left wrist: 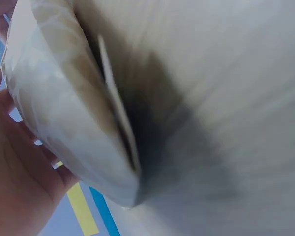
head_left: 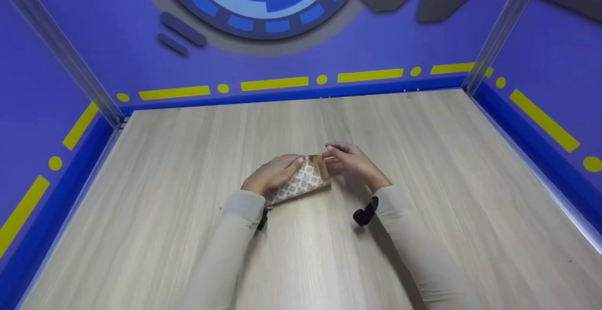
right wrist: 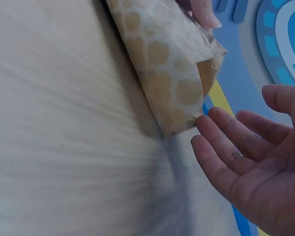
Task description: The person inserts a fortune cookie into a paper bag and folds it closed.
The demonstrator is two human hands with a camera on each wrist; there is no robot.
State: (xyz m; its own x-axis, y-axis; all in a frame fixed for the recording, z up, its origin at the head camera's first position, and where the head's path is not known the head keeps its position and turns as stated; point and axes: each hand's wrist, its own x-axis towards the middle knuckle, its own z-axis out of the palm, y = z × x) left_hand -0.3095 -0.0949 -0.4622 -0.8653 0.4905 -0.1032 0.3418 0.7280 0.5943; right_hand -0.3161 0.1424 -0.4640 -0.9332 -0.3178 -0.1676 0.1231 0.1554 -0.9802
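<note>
A package wrapped in patterned white-and-tan paper lies tilted between the two hands at mid-table. My left hand grips its left and far side, thumb on top; in the left wrist view the hand curves around the paper, and a loose paper edge stands off below. My right hand is at the package's right end, where brown folded paper shows. In the right wrist view the fingers are spread, one fingertip at the corner of the patterned paper.
The wood-grain table is bounded by blue-purple panels with yellow marks at the back and sides. Metal posts stand at both back corners. A dark strap device is at the right wrist.
</note>
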